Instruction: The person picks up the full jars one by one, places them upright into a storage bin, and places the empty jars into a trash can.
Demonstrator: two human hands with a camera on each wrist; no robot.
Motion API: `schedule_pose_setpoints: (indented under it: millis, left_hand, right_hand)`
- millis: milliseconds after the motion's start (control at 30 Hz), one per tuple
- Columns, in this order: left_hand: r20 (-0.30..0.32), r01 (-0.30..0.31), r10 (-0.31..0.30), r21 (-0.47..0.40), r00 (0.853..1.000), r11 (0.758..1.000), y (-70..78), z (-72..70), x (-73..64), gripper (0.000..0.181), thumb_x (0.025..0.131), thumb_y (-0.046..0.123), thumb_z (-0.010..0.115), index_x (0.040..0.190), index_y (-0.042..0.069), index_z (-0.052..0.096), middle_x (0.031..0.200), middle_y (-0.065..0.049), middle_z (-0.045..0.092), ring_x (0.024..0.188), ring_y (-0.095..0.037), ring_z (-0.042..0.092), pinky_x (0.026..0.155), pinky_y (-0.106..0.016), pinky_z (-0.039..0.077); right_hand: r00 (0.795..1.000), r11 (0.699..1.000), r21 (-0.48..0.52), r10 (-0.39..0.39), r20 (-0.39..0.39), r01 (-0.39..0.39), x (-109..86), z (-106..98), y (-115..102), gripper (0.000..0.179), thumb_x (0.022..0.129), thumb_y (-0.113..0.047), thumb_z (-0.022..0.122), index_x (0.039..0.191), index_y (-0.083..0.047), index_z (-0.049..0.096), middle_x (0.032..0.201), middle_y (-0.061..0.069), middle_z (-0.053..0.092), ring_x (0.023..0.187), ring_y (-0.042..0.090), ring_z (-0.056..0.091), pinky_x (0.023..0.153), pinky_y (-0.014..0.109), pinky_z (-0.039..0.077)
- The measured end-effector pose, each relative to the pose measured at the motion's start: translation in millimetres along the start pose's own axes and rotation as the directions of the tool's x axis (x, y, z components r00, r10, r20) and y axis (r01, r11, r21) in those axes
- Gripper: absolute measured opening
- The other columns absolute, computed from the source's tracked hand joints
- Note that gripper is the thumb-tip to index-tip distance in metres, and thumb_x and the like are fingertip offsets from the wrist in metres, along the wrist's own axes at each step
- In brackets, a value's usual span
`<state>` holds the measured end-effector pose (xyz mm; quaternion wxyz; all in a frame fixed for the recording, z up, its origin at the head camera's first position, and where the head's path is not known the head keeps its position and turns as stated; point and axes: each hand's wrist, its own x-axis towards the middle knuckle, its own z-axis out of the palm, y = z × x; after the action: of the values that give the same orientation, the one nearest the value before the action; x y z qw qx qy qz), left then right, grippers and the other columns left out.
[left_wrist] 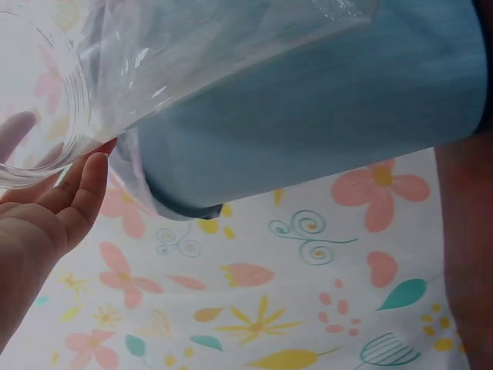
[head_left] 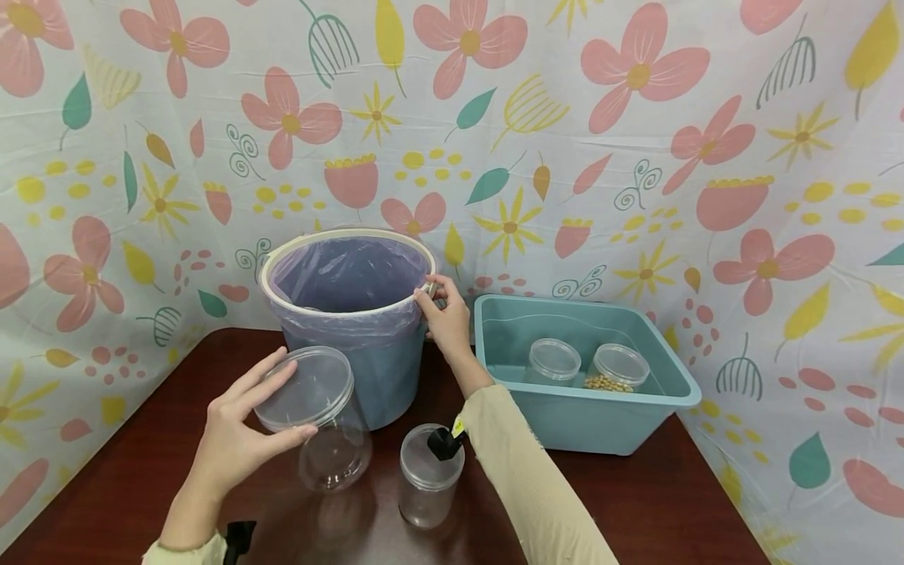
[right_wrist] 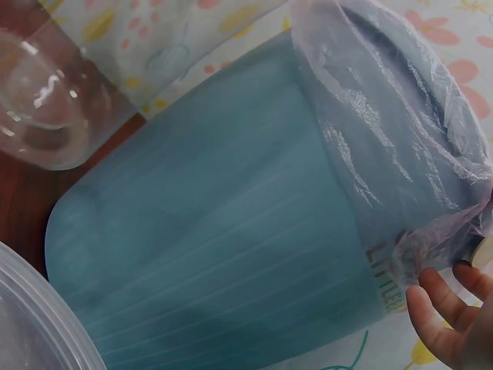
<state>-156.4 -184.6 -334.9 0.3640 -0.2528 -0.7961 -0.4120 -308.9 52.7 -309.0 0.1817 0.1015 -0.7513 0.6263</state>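
In the head view my left hand (head_left: pixel 229 435) grips a large clear plastic jar (head_left: pixel 335 463) around its lid (head_left: pixel 307 388), thumb on the near side and fingers on the far side. The jar is tilted in front of a blue trash bin (head_left: pixel 384 377). My right hand (head_left: pixel 448 318) pinches the right side of the bin's cream rim (head_left: pixel 339 312), over the purple bag (head_left: pixel 353 271) that lines it. The bag folds down over the bin's outside, as the right wrist view shows. Below my right forearm a small lidded clear jar (head_left: pixel 427 490) stands on the table.
To the right sits a blue-green tub (head_left: pixel 586 424) with two lidded clear jars inside, one plain jar (head_left: pixel 554 361) and one jar (head_left: pixel 620 365) with tan pieces in it. A floral curtain (head_left: pixel 537 149) hangs behind the dark red-brown table (head_left: pixel 671 510).
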Motion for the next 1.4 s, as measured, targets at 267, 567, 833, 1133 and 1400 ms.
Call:
schedule_pose_setpoints:
  millis: [267, 567, 833, 1133, 1400]
  left_hand:
    - [-0.002, -0.042, 0.042, 0.025, 0.999, 0.999, 3.1, -3.8, 9.1, 0.074, 0.045, 0.001, 0.086, 0.114, -0.004, 0.059, 0.126, -0.014, 0.049, 0.114, -0.013, 0.047, 0.089, -0.015, 0.036]
    - [-0.020, -0.108, 0.108, 0.016, 0.994, 0.994, 5.8, -3.9, 18.2, 0.070, 0.057, 0.027, 0.085, 0.114, -0.005, 0.059, 0.125, -0.019, 0.049, 0.115, -0.019, 0.047, 0.089, -0.015, 0.036]
    - [-0.058, -0.215, 0.216, 0.012, 0.975, 0.976, 11.0, -5.2, 37.4, 0.070, 0.068, 0.050, 0.069, 0.109, -0.006, 0.062, 0.119, -0.020, 0.054, 0.109, -0.021, 0.051, 0.088, -0.016, 0.037]
    - [-0.059, -0.224, 0.227, 0.047, 0.972, 0.973, 18.0, -12.7, 54.6, 0.071, 0.068, 0.052, 0.069, 0.108, -0.005, 0.063, 0.118, -0.018, 0.055, 0.109, -0.023, 0.051, 0.089, -0.016, 0.036]
    - [-0.054, -0.252, 0.253, 0.028, 0.966, 0.967, 21.5, -18.0, 70.1, 0.072, 0.068, 0.053, 0.068, 0.108, -0.007, 0.062, 0.118, -0.017, 0.055, 0.110, -0.026, 0.051, 0.093, -0.021, 0.035]
  right_hand:
    - [1.000, 1.000, -0.002, 0.012, 0.008, -0.012, -0.3, -0.3, -0.3, 0.030, 0.085, -0.029, 0.059, 0.114, -0.021, 0.057, 0.092, 0.003, 0.054, 0.067, 0.031, 0.056, 0.041, 0.027, 0.043]
    - [1.000, 1.000, 0.002, -0.009, 0.004, 0.009, 0.3, 0.0, 0.2, 0.033, 0.085, -0.028, 0.059, 0.115, -0.016, 0.056, 0.089, 0.004, 0.055, 0.065, 0.027, 0.057, 0.039, 0.026, 0.042]
    - [1.000, 1.000, -0.007, -0.019, -0.007, 0.019, -0.4, -0.3, -0.4, 0.030, 0.085, -0.028, 0.059, 0.113, -0.019, 0.057, 0.089, 0.004, 0.055, 0.061, 0.019, 0.056, 0.042, 0.034, 0.045]
    - [1.000, 1.000, -0.008, -0.015, -0.003, 0.015, -0.7, -0.8, -0.9, 0.030, 0.085, -0.028, 0.059, 0.113, -0.019, 0.057, 0.089, 0.003, 0.054, 0.060, 0.017, 0.055, 0.042, 0.034, 0.046]
    - [1.000, 1.000, -0.001, -0.014, -0.007, 0.014, 0.2, 0.3, 0.7, 0.029, 0.085, -0.027, 0.058, 0.114, -0.020, 0.057, 0.092, 0.006, 0.054, 0.065, 0.029, 0.057, 0.040, 0.029, 0.043]
